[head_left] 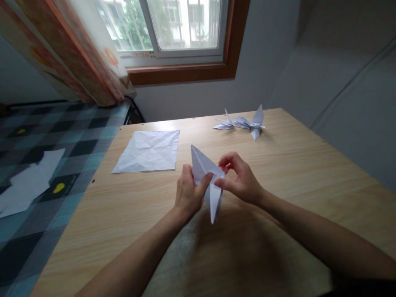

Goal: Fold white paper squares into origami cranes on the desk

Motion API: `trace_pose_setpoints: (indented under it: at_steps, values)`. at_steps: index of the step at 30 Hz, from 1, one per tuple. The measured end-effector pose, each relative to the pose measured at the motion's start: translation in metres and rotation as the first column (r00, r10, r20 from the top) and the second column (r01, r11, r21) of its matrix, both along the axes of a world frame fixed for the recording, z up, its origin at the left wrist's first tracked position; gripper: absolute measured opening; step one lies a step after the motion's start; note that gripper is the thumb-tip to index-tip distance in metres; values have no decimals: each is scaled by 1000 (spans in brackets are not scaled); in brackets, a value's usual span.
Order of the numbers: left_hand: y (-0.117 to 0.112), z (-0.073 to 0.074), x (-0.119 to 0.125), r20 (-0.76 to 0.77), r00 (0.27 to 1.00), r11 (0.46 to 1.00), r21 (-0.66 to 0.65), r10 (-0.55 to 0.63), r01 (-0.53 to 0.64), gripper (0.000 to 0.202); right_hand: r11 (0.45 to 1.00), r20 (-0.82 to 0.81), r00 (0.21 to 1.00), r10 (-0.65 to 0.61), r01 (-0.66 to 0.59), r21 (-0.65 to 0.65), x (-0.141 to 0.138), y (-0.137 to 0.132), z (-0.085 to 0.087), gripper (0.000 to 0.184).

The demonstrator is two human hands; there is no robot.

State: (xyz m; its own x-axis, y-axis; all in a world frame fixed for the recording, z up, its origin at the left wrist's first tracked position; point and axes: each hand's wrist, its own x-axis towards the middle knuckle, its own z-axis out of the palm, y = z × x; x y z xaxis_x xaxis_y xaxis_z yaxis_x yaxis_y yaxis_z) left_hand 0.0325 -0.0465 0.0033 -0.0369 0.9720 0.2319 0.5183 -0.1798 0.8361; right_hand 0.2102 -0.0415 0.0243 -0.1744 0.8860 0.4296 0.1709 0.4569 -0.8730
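Between my hands, above the table, is a folded white paper [201, 161] with pointed flaps, one reaching up and to the left, another pointing down. My left hand [191, 192] grips its left side, the thumb pressed on the front and the fingers mostly behind the paper. On the right edge, my right hand [239, 177] pinches the paper between thumb and curled fingers. Some of its fingertips are hidden behind the folds.
A creased square paper sheet [150, 150] lies on the wooden table [293, 181] at the back left. Folded paper shapes [244, 122] with pointed petals sit at the far edge. To the left, white sheets [34, 181] rest on a checked cloth [21, 251]. Behind is a window [185, 24].
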Motion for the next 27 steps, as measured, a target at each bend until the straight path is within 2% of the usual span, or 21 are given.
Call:
trace_pose_setpoints:
  at_steps: [2,4,7,9,11,14,16,19,22,24,27]
  values:
    - [-1,2,0,12,1000,1000,-26,-13,13,30,993,-48,995,-82,86,86,-6,-6,-8,48]
    - [-1,3,0,22,1000,999,-34,-10,11,32,997,-85,996,-41,47,63,-10,-10,-15,41]
    - [1,-1,0,66,998,999,-39,18,-16,36,996,-182,979,89,-89,10,-14,-12,-23,22]
    - [5,-5,-1,128,991,999,-36,43,-39,36,991,-266,955,129,-132,7,-17,-12,-28,24]
    - [8,-10,-2,222,973,998,-21,57,-53,34,996,-305,949,82,-85,2,-18,-9,-32,32]
    - [12,-14,-4,366,929,998,-8,55,-56,31,999,-195,980,-31,33,6,-18,-7,-37,40]
    - [13,-14,-5,420,904,997,-11,74,-77,25,995,-43,997,-60,63,72,-17,-6,-38,33]
    - [13,-15,-7,459,881,993,-34,115,-112,19,974,203,978,-39,-8,227,-16,-8,-38,26]
    - [14,-15,-8,475,870,991,-58,132,-118,19,930,388,922,2,-145,338,-17,-12,-40,39]
    - [14,-14,-7,485,864,991,-60,131,-117,21,910,454,890,-39,-156,385,-18,-14,-41,42]
    - [13,-10,-4,511,854,995,-51,103,-89,24,891,431,889,-153,-64,449,-18,-13,-40,25]
